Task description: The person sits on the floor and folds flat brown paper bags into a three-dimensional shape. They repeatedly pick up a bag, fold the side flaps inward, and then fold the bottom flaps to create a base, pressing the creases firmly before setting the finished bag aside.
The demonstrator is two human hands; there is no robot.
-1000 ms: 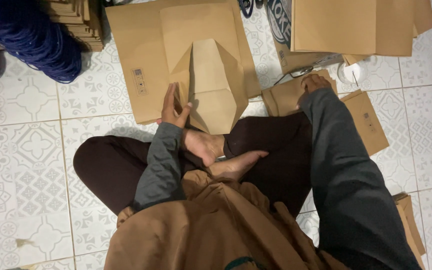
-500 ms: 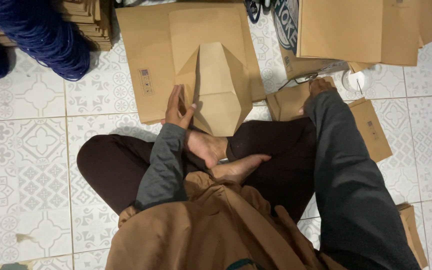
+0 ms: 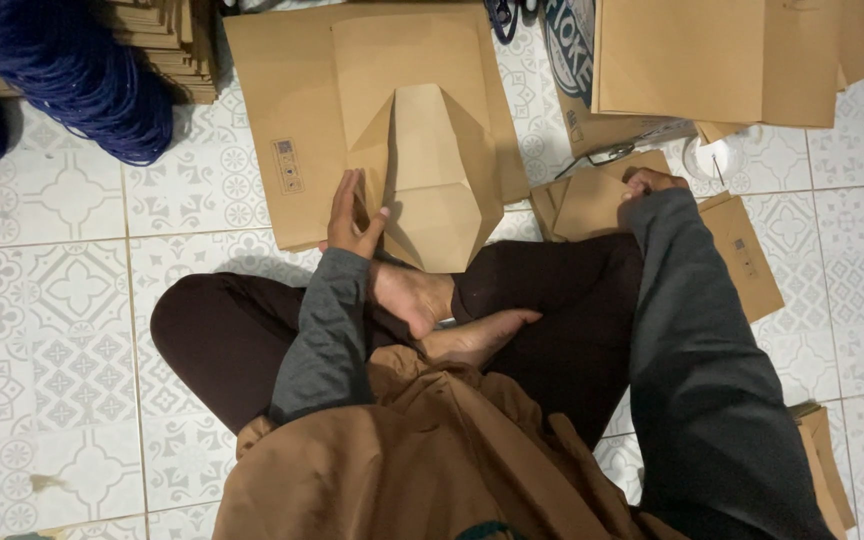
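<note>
Left hand [image 3: 354, 215]: fingers flat and spread on the folded paper bag [image 3: 432, 175] (left edge), far on the tiled floor [image 3: 62, 300].
Right hand [image 3: 652, 182]: fingers curled on small folded bags [image 3: 592, 200], right.

White patterned floor tiles [image 3: 52, 330] w/ grey motifs, dim indoor light, no furniture visible

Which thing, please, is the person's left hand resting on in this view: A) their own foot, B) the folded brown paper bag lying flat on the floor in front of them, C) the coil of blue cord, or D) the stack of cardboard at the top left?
B: the left hand lies with its fingers flat on the edge of the folded brown paper bag, well away from the blue cord.
</note>
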